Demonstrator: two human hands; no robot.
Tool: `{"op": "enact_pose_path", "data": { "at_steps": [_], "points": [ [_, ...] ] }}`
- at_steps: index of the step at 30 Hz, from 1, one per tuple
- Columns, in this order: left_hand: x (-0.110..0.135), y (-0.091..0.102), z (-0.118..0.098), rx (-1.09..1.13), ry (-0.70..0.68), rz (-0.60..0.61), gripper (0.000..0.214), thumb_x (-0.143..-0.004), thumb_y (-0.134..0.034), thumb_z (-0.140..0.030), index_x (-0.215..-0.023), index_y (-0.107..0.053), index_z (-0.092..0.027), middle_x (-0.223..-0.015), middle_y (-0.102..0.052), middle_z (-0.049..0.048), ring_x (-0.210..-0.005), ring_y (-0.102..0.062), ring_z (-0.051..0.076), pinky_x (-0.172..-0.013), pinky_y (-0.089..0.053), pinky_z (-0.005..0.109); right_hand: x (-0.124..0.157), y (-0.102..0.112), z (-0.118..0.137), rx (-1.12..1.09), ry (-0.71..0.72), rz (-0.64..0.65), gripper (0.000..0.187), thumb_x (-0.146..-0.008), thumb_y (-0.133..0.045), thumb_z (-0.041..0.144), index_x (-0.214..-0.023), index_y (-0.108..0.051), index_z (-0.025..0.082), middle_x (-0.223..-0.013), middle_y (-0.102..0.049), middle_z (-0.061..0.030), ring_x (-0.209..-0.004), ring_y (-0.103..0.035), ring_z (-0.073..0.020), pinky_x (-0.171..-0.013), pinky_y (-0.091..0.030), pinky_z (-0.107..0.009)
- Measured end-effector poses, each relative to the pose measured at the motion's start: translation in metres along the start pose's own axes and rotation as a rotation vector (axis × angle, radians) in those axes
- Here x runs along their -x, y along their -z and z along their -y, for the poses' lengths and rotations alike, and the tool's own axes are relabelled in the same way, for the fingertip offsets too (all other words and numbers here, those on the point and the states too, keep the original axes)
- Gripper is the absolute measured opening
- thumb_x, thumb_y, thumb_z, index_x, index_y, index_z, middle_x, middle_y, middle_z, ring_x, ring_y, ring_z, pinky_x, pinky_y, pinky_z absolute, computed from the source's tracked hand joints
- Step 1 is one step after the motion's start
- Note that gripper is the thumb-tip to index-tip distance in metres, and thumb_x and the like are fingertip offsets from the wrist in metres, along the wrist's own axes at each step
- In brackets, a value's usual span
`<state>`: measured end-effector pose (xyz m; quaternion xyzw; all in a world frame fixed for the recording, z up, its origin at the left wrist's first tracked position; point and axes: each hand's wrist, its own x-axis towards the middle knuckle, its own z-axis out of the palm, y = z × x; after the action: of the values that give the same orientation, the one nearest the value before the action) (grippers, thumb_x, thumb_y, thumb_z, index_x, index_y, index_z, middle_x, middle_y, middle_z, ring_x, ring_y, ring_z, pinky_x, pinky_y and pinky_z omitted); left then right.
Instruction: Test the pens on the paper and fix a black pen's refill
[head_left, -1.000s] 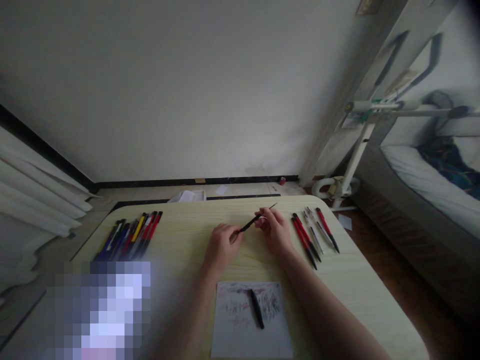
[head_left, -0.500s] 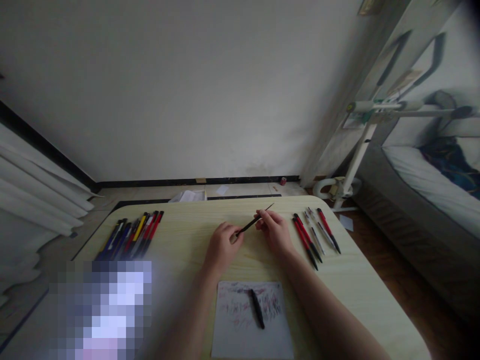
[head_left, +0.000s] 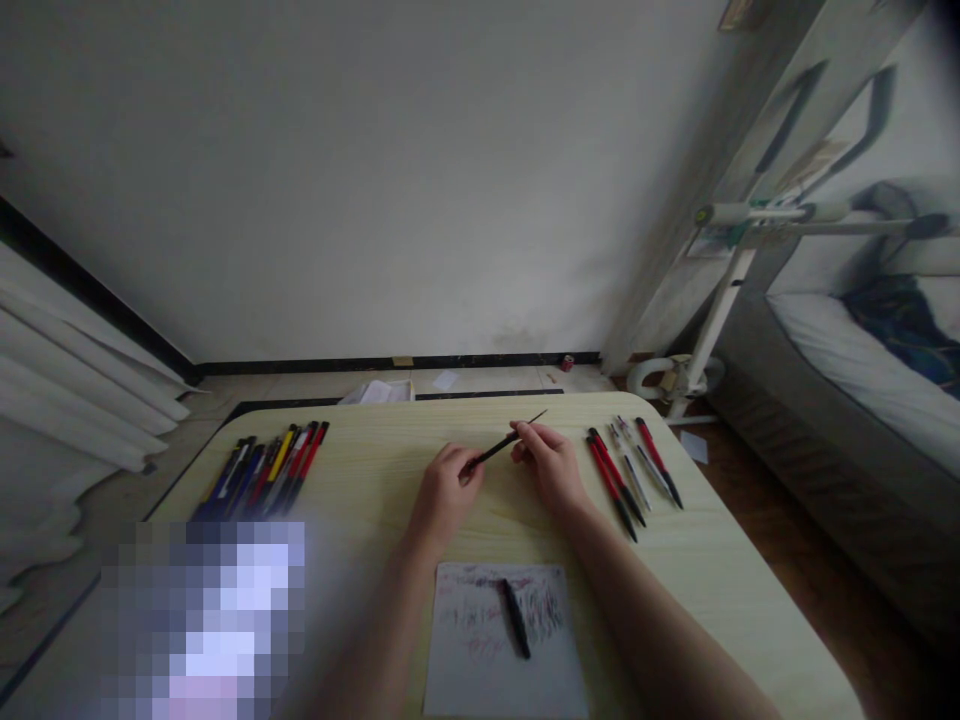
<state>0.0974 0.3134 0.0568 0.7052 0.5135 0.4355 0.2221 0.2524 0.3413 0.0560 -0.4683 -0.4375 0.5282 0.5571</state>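
Note:
Both my hands work above the middle of a pale wooden table (head_left: 720, 590). My left hand (head_left: 444, 494) pinches the lower end of a thin black pen part (head_left: 501, 446). My right hand (head_left: 550, 464) pinches its upper stretch, and the pointed tip sticks out up and to the right. A sheet of scribbled paper (head_left: 504, 638) lies near the front edge between my forearms, with a black pen piece (head_left: 516, 618) resting on it.
Several pens in blue, yellow, red and black (head_left: 264, 474) lie in a row at the table's left. Several red and clear pens (head_left: 631, 468) lie at the right. A white stand (head_left: 694, 345) and a bed (head_left: 862, 370) are to the right.
My hands and the thin black part have barely shifted. The view has moved slightly.

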Motion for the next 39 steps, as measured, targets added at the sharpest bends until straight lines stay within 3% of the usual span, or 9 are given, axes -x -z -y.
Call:
{"op": "enact_pose_path", "data": {
  "at_steps": [7,23,39],
  "points": [
    [0.0007,0.0016,-0.0011,-0.001,-0.006,0.004,0.016,-0.078,-0.051,-0.017,-0.091,-0.061,-0.018,-0.082,-0.057,0.0043,-0.075,-0.055,0.013,-0.068,-0.046,0.026,0.0015,-0.0024,0.0028,0.027,0.015,-0.009,0.034,-0.069,-0.057,0.047,-0.082,-0.067,0.017,-0.052,-0.054,0.0002,-0.052,-0.045,-0.0125,-0.051,-0.033,-0.025],
    [0.0005,0.0023,-0.0019,0.002,0.003,-0.003,0.013,-0.077,-0.05,-0.014,-0.085,-0.06,-0.017,-0.08,-0.054,0.0037,-0.074,-0.053,0.012,-0.065,-0.046,0.024,0.0019,-0.0009,0.0015,0.068,0.032,-0.006,0.034,-0.072,-0.055,0.046,-0.086,-0.067,0.017,-0.053,-0.051,0.0002,-0.053,-0.044,-0.0125,-0.052,-0.033,-0.025],
    [0.0019,0.0045,-0.0057,-0.067,0.004,0.023,0.013,-0.079,-0.05,-0.019,-0.087,-0.06,-0.019,-0.08,-0.054,0.0026,-0.07,-0.054,0.011,-0.062,-0.044,0.022,0.0026,-0.002,0.0054,0.12,0.064,0.035,0.031,-0.07,-0.056,0.046,-0.057,-0.063,0.018,-0.05,-0.053,0.0009,-0.055,-0.048,-0.013,-0.057,-0.035,-0.027]
  ]
}}
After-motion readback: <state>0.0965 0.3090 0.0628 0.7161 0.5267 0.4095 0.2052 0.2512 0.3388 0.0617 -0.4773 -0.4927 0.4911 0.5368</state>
